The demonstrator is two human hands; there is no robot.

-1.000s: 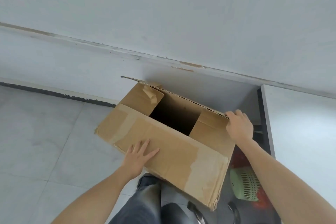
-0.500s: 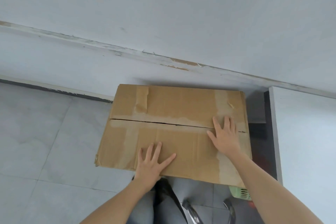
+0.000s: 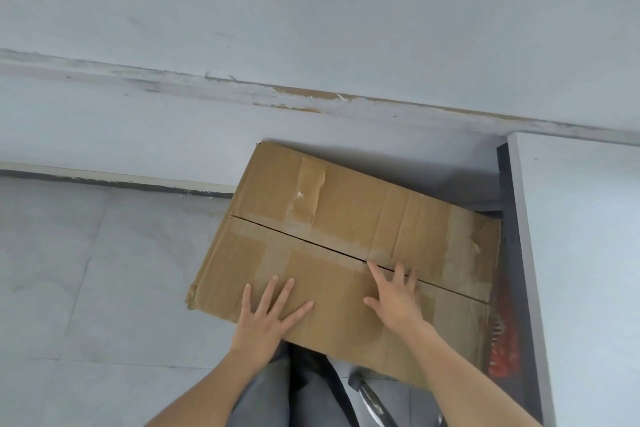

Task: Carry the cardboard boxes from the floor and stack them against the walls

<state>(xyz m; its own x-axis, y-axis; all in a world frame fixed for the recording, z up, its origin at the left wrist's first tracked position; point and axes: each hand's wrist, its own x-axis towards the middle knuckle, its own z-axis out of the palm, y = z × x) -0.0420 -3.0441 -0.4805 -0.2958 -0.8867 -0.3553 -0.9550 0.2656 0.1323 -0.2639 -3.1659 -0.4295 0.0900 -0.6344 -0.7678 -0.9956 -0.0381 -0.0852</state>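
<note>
A brown cardboard box (image 3: 332, 218) with old tape marks sits against the pale wall (image 3: 311, 28), its top flaps folded flat with a dark seam running across. My left hand (image 3: 268, 314) lies flat with spread fingers on the near flap. My right hand (image 3: 396, 298) presses flat on the same flap, fingertips at the seam. The box is skewed, its left far corner nearest the wall.
Grey tiled floor (image 3: 86, 270) spreads to the left. A white cabinet or panel (image 3: 581, 253) stands at the right, with a dark gap and something red (image 3: 504, 354) beside the box. My trouser legs and shoes (image 3: 367, 395) are below the box.
The box's far flaps, open a second ago, are now folded flat. The box has turned slightly clockwise. Both hands stay flat on top; the right slid nearer the left.
</note>
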